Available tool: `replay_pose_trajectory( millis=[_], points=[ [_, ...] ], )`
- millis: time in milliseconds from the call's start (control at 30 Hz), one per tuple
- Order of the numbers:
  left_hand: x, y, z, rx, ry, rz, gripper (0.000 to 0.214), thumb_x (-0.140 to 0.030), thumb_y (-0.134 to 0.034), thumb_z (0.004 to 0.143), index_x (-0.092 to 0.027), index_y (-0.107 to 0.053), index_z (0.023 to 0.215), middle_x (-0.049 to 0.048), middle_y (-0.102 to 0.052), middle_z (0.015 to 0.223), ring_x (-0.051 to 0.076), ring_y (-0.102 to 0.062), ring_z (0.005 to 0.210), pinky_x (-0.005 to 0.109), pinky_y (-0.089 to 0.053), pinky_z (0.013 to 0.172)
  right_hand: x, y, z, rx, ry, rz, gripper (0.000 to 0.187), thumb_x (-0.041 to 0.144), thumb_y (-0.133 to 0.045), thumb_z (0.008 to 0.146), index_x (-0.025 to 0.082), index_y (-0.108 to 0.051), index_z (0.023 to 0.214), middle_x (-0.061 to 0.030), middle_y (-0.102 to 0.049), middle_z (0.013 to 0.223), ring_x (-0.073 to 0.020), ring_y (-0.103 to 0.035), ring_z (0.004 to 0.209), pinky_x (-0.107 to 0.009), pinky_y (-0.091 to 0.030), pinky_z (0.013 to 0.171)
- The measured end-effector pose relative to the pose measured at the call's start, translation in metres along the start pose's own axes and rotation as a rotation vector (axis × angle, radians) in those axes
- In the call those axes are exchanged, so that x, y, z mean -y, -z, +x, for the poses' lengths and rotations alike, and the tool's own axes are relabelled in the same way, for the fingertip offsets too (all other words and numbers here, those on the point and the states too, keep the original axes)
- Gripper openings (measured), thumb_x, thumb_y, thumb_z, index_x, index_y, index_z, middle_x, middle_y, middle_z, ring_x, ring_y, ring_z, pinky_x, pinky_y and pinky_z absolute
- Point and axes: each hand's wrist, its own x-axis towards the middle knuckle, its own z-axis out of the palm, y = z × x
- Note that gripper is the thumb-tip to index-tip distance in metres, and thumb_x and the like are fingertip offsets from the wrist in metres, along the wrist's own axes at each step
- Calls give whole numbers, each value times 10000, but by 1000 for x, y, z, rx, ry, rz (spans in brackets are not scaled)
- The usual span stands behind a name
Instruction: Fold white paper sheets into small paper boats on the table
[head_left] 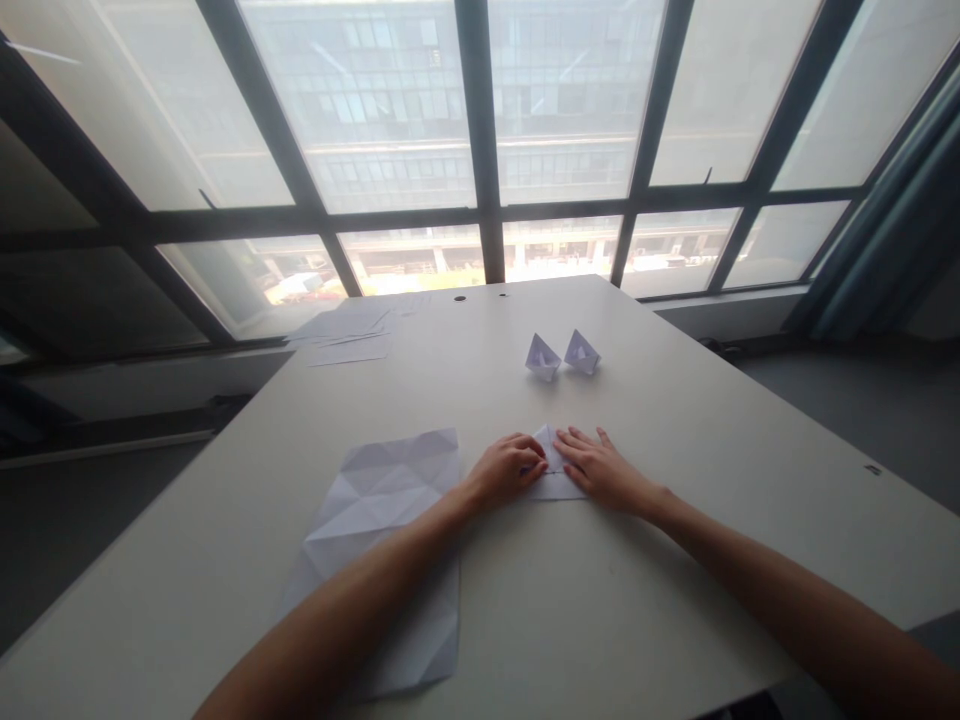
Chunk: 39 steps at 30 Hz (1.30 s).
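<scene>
A small folded white paper [553, 470] lies flat on the pale table [675, 440] in front of me. My left hand [506, 468] rests on its left side with the fingers curled and the fingertips pinching a fold. Lying flat on its right side, my right hand [600, 470] has its fingers stretched out and presses the paper down. Farther back, two finished folded paper shapes [543, 356] [582, 352] stand side by side.
A large creased white sheet [382, 540] lies under my left forearm. Several loose sheets [349, 335] sit at the table's far left corner. Behind the table is a wall of windows [480, 140], with a curtain [892, 230] at the right.
</scene>
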Motion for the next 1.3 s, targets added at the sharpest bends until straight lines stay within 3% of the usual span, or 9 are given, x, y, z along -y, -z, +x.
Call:
replay_pose_trajectory(
  millis=[133, 233, 333, 867, 1133, 1300],
  points=[
    [4, -6, 0, -5, -8, 22, 232, -274, -491, 927, -228, -689, 1037, 67, -577, 1341, 216, -477, 1300, 375, -401, 1097, 0, 0, 0, -8, 1, 7, 522, 300, -363, 968, 238, -348, 1486, -97, -321, 1548, -294, -253, 1436, -647, -140, 1114],
    [4, -8, -1, 51, -5, 66, 410, -245, -495, 917, -208, -520, 1324, 83, -484, 1447, 204, -386, 1379, 385, -335, 1151, 0, 1, 0, -10, -1, 13, 535, 298, -369, 965, 239, -329, 1495, -99, -328, 1544, -293, -258, 1434, -645, -141, 1114],
    [4, -8, -3, 82, -14, 114, 507, -255, -466, 933, -239, -411, 1437, 66, -443, 1482, 210, -360, 1397, 409, -302, 1166, -1, 2, 0, -8, -1, 19, 538, 299, -372, 963, 249, -326, 1497, -100, -334, 1541, -293, -257, 1435, -646, -133, 1115],
    [10, 2, -6, 90, -53, 95, 395, -329, -471, 957, -266, -548, 1339, 37, -479, 1455, 212, -350, 1403, 390, -321, 1165, -6, 8, -2, 34, 35, 38, 506, 322, -380, 976, 267, -361, 1479, -83, -325, 1548, -293, -224, 1446, -654, -140, 1110],
    [21, 6, -4, 119, -239, 64, 351, -241, -465, 962, -291, -612, 1276, 7, -455, 1473, 202, -343, 1406, 398, -316, 1161, -7, 8, -1, 22, 57, 31, 495, 316, -406, 975, 311, -368, 1469, -69, -350, 1538, -311, -249, 1436, -683, -159, 1090],
    [18, 10, -4, 140, -255, 69, 366, -229, -461, 966, -269, -583, 1309, 27, -474, 1458, 176, -394, 1377, 352, -327, 1153, -8, 5, 0, -32, 93, 48, 497, 269, -440, 964, 320, -390, 1456, -70, -396, 1513, -300, -294, 1420, -659, -171, 1100]
  ],
)
